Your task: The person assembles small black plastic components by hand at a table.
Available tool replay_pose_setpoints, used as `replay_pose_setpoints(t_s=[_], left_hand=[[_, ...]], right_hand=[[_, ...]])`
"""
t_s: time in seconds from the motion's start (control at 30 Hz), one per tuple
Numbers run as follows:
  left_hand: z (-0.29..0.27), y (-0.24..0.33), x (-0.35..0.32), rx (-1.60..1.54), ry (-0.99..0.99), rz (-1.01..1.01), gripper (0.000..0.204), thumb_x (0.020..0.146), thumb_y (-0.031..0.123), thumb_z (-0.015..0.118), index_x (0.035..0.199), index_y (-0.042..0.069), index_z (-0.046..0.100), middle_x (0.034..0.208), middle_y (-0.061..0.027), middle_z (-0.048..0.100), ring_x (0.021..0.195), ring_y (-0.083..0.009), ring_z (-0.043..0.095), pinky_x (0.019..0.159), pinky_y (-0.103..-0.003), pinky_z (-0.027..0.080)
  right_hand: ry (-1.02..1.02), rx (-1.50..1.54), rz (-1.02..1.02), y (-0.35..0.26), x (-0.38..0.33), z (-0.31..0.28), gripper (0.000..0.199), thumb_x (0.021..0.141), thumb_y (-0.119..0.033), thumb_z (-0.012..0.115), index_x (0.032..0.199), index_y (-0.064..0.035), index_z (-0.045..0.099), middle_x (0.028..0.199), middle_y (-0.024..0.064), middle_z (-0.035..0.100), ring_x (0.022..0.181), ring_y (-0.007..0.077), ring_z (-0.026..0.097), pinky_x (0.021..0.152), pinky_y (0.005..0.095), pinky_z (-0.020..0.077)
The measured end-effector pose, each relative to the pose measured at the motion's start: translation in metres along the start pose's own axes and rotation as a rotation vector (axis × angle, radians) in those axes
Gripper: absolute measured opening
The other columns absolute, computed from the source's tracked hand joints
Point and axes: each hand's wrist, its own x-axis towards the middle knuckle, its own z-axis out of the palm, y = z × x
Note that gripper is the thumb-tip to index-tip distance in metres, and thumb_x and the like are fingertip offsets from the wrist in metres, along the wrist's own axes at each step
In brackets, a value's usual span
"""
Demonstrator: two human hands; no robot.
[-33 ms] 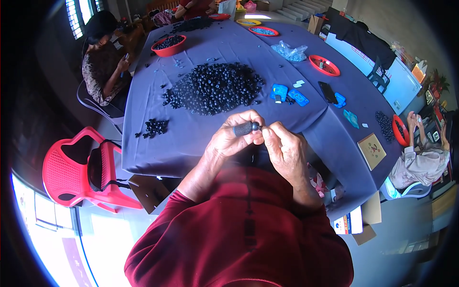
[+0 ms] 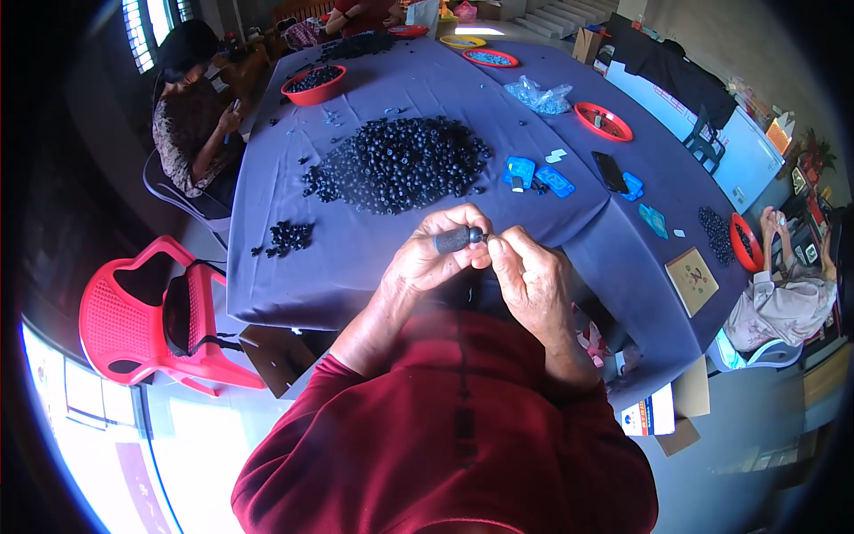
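Observation:
Close to my body, at the near edge of the table, both hands meet. My left hand [image 2: 425,258] is closed on a small black round piece [image 2: 476,235]; a dark sleeve [image 2: 452,240] covers one of its fingers. From the other side my right hand [image 2: 534,280] pinches at the same piece, thumb against the fingers. Whatever else lies between its fingertips is too small to make out. Beyond my hands spreads a large pile of black round pieces [image 2: 400,165], and a smaller heap of them [image 2: 289,237] lies to the left.
The table [image 2: 285,285] has a dark cloth. Blue packets [image 2: 519,171], a phone [image 2: 609,171], a notebook [image 2: 691,281] and a red tray [image 2: 603,122] lie right. A red bowl [image 2: 314,87] of black pieces stands far left. A red chair [image 2: 147,311] is left; other people sit around.

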Motion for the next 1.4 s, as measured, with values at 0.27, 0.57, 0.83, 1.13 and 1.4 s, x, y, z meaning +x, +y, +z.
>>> replay_pose_setpoints(t_s=[0.27,0.57,0.83,1.13,1.4], left_hand=[[-0.007,-0.004,0.0,0.03,-0.027,0.043,0.021,0.083,0.013,0.06,0.094,-0.003,0.053,0.082,-0.0078,0.053,0.072,-0.0122,0.048,0.065,-0.028,0.04],[-0.007,-0.003,-0.002,0.047,0.052,0.016,0.022,0.082,0.013,0.061,0.093,-0.004,0.053,0.082,-0.0087,0.053,0.07,-0.0131,0.048,0.064,-0.028,0.041],[-0.002,-0.003,0.0,-0.005,0.011,0.036,0.02,0.082,0.012,0.06,0.091,-0.004,0.053,0.08,-0.0077,0.052,0.069,-0.0128,0.048,0.064,-0.028,0.041],[0.0,-0.001,0.001,0.06,0.03,0.055,0.019,0.083,0.011,0.059,0.091,-0.004,0.053,0.076,-0.0076,0.053,0.069,-0.0135,0.049,0.065,-0.028,0.041],[-0.011,-0.003,-0.003,0.124,0.103,0.023,0.022,0.082,0.014,0.061,0.092,-0.004,0.053,0.079,-0.0092,0.056,0.071,-0.0143,0.052,0.067,-0.027,0.044]], right_hand=[[0.035,0.113,0.016,-0.005,0.002,0.0,0.019,0.088,-0.014,0.051,0.073,-0.0038,0.05,0.065,0.0077,0.063,0.057,0.0257,0.062,0.047,0.032,0.0452],[-0.048,-0.023,0.035,-0.003,-0.001,0.0,0.017,0.089,-0.014,0.051,0.078,-0.0015,0.055,0.069,0.006,0.066,0.063,0.0168,0.065,0.053,0.0273,0.0469],[0.036,0.142,0.023,-0.007,0.001,0.001,0.018,0.089,-0.015,0.051,0.074,-0.0041,0.051,0.066,0.0082,0.063,0.059,0.0261,0.062,0.049,0.0322,0.0456],[0.026,0.059,0.018,-0.003,0.0,0.002,0.018,0.089,-0.014,0.051,0.075,-0.0025,0.053,0.066,0.0072,0.063,0.059,0.0221,0.062,0.051,0.0307,0.0454],[-0.085,-0.068,0.07,-0.006,-0.002,0.001,0.018,0.09,-0.015,0.05,0.079,-0.002,0.055,0.071,0.0085,0.064,0.064,0.024,0.064,0.055,0.0308,0.0468]])
